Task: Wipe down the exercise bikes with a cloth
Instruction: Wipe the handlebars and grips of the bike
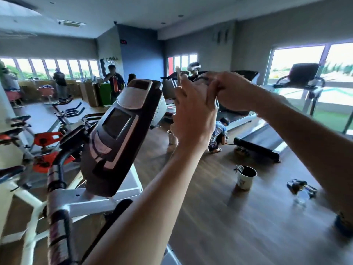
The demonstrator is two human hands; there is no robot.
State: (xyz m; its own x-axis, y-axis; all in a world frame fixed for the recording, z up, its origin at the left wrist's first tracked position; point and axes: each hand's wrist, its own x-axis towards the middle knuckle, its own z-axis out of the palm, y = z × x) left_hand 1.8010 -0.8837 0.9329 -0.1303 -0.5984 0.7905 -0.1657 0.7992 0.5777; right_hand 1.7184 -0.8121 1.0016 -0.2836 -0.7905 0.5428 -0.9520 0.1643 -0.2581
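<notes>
- I count two hands raised: left hand (193,113), right hand (227,92).
- One exercise bike console (122,134) directly before me.
- Two treadmills: one (254,134) mid-room, one (305,81) by the right window.
- Two white cups on the floor: near cup (245,177), far cup (172,137).
- One crouching person (219,136).
- I make out roughly three standing people at the back; blur prevents certainty.

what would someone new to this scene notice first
Two bare hands meet raised at the centre of the view, the left hand with fingers up and the right hand curled against it; no cloth shows clearly in either. Just left of them the exercise bike's dark console tilts up large in the foreground, above its white frame. On the wooden floor to the right stands a white bucket, with treadmills by the bright windows behind.
</notes>
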